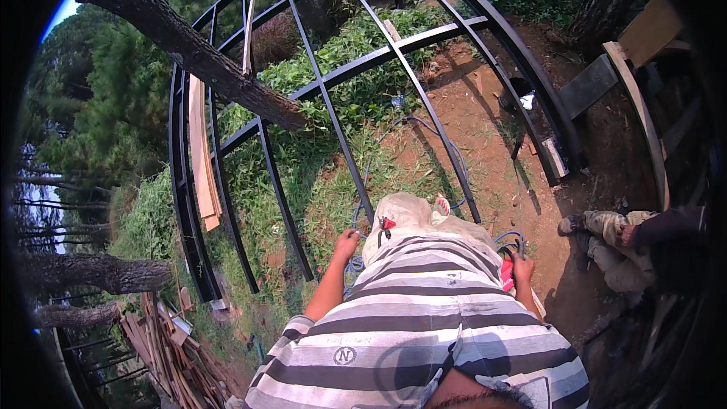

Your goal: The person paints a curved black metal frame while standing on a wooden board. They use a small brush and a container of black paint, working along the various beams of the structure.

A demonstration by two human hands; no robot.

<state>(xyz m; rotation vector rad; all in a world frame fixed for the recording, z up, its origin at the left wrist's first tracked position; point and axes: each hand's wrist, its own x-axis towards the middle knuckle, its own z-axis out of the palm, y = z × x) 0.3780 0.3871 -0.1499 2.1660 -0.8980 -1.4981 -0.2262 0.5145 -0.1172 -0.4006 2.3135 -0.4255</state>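
Note:
My left hand (347, 242) hangs beside my left thigh, fingers curled together. Something small and pale shows at its fingertips, too small to name. At my right hip, my right hand (523, 266) is closed with its fingers downward; what it grips is mostly hidden. Against that hand lies a red and black object (507, 273) whose kind I cannot make out. A looped blue cable (512, 238) rises just beyond the same hand. A red and black clip-like item (387, 224) is on the front of my pale trousers (405, 212).
Ahead stands a curved frame of black metal bars (321, 82), with long bars ending near my legs. Wooden planks (202, 159) lean on its left side. A tree trunk (189, 49) slants across. Another person (617, 238) is at right. Scrap timber (166, 348) is piled lower left.

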